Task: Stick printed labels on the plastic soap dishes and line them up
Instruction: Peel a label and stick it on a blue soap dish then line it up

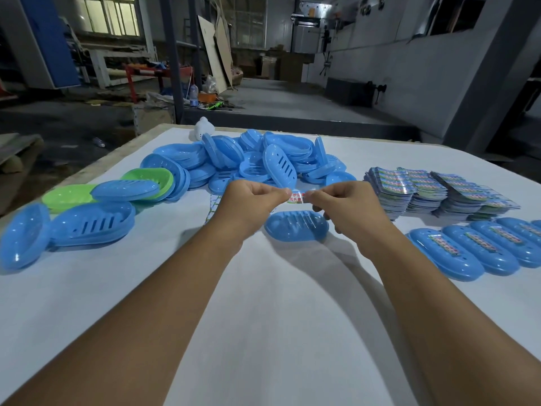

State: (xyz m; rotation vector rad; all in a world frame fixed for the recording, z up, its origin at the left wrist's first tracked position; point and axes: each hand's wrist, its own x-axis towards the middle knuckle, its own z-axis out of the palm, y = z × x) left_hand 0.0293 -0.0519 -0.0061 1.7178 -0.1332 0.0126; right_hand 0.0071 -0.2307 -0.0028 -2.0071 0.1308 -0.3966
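Both hands meet above the middle of the white surface (pixel 263 303), stretching one printed label (pixel 296 197) between them. The left hand (pixel 248 200) pinches the label's left end with curled fingers, and the right hand (pixel 345 206) pinches its right end the same way. The label hangs in the air just above a single blue soap dish (pixel 295 227) that lies on the surface between the wrists, not touching it. Behind the hands is a loose pile of blue soap dishes (pixel 263 159), with more blue ones and green soap dishes (pixel 73 194) spread to the left. To the right sit stacks of printed labels (pixel 433 189). Nearer, along the right edge, a row of labelled blue dishes (pixel 483 247) lies side by side, touching one another
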